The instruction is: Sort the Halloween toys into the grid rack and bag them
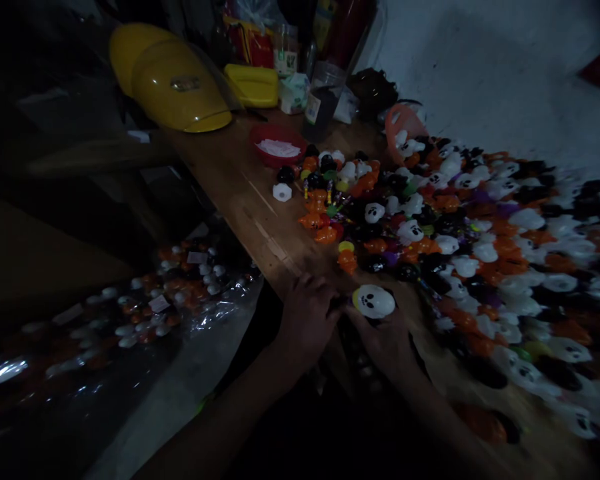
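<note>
A white skull-faced plastic toy (379, 301) with a yellow end is in my right hand (389, 341), whose fingers are wrapped around it near the table edge. Close by on its left, my left hand (307, 321) has its fingers curled shut near the toy's yellow end. What they pinch is too dark to make out. Just beyond my hands lies an orange toy (347, 260) with a yellow end. A big heap of white, orange and black toys (465, 267) spreads over the right side of the wooden table (230, 180).
At the back stand a red bowl (263, 150) of paper slips, a clear jar (324, 100), a yellow box (253, 85) and a yellow face-shield helmet (170, 80). A pink basket (393, 137) lies tipped in the heap. Bagged toys (180, 287) sit below, left of the table.
</note>
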Demonstrator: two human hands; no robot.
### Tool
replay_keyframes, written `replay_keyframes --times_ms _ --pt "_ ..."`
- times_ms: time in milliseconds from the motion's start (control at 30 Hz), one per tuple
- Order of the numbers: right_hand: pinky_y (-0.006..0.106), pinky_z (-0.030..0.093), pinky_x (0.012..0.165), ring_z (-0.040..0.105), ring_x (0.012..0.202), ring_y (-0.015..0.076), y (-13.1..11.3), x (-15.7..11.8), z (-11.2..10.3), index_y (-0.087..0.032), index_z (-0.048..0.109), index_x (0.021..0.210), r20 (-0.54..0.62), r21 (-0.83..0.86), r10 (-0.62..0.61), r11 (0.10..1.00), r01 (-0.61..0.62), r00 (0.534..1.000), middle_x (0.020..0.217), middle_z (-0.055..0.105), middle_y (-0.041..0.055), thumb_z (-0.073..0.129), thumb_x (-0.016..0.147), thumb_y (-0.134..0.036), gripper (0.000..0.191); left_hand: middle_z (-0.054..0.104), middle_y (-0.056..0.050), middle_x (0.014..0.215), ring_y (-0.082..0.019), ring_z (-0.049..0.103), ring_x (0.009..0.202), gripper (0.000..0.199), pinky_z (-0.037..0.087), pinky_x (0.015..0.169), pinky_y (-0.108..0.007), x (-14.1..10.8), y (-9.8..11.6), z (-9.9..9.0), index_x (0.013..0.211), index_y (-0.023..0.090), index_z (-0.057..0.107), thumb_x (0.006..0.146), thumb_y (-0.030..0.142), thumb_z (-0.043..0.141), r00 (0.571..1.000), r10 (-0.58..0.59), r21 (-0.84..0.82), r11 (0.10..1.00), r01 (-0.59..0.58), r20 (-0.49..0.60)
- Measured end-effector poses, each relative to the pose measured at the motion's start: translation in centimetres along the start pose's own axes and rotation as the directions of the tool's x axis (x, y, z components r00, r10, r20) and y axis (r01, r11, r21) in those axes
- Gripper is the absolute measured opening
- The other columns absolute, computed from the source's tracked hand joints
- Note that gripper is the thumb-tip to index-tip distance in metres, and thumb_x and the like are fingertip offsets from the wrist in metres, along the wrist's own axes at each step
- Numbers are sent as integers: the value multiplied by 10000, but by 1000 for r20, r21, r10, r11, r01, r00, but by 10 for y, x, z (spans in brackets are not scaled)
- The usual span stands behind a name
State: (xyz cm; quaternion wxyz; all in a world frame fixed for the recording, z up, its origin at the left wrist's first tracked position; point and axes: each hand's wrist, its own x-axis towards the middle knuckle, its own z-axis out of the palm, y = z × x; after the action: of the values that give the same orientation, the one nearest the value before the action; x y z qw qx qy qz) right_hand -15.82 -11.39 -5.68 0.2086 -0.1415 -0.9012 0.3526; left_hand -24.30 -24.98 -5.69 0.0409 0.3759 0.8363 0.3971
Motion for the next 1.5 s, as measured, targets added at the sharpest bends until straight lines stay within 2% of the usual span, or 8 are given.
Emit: replay_keyframes --times_ms 233,567,800,1133,1233,1300,1400,1500 --pt "422 520 861 662 904 257 -6 -4 1 -180 679 869 -129 14 54 999 -52 990 931 721 95 684 734 -431 285 667 -13 1083 -221 550 1067 277 402 967 -401 -2 5 -3 1061 224 621 786 217 660 999 -15 -49 999 13 -41" --pt "394 546 810 667 875 243 -10 -2 0 -173 654 887 -62 208 225 956 -208 972 934 719 94 700 716 -401 289 703 8 1000 -209 588 1024 100 364 925 -425 0 2 9 899 243 694 808 222 661 991 3 -77 997 -14 -133" --pt "369 552 777 675 855 247 -14 -2 -5 -197 675 845 -103 -8 61 998 -63 993 888 727 101 645 779 -348 168 709 15 866 -194 613 917 50 353 884 -422 1 -3 11 831 222 694 809 265 682 990 32 -80 996 -43 -138" --pt "406 535 816 650 920 257 2 -6 1 -166 650 932 -75 -50 29 998 -33 997 940 698 105 622 812 -414 277 686 -17 939 -206 581 971 105 353 898 -412 0 -7 8 900 192 665 840 275 643 995 90 -42 995 -91 -40" --pt "375 549 803 641 958 243 -13 -4 -6 -169 576 1137 -96 -26 33 999 -36 995 1048 672 110 667 784 -431 449 664 -46 963 -228 569 991 126 364 908 -424 0 -6 4 918 169 648 834 262 642 995 96 -2 995 -96 -21" --pt "398 525 882 593 1090 253 -26 -2 -14 -191 457 1315 -119 -84 -52 996 42 992 1222 601 124 652 804 -417 592 653 -58 958 -239 563 997 98 370 912 -429 -1 -4 1 881 159 638 830 243 637 995 98 20 995 -98 -10" --pt "453 454 984 525 1202 267 -39 2 -27 -223 393 1390 -65 -251 -205 951 183 977 1325 539 114 533 889 -386 546 646 -48 942 -234 556 1011 26 375 922 -419 -3 -3 -4 827 166 620 820 189 627 994 109 33 993 -109 10" --pt "451 453 976 537 1182 267 -40 7 -34 -234 399 1389 58 -286 -231 928 238 971 1303 561 103 462 923 -380 492 642 -35 943 -229 545 1035 10 364 955 -416 -5 -3 -5 819 174 614 815 169 622 993 112 33 993 -113 20"
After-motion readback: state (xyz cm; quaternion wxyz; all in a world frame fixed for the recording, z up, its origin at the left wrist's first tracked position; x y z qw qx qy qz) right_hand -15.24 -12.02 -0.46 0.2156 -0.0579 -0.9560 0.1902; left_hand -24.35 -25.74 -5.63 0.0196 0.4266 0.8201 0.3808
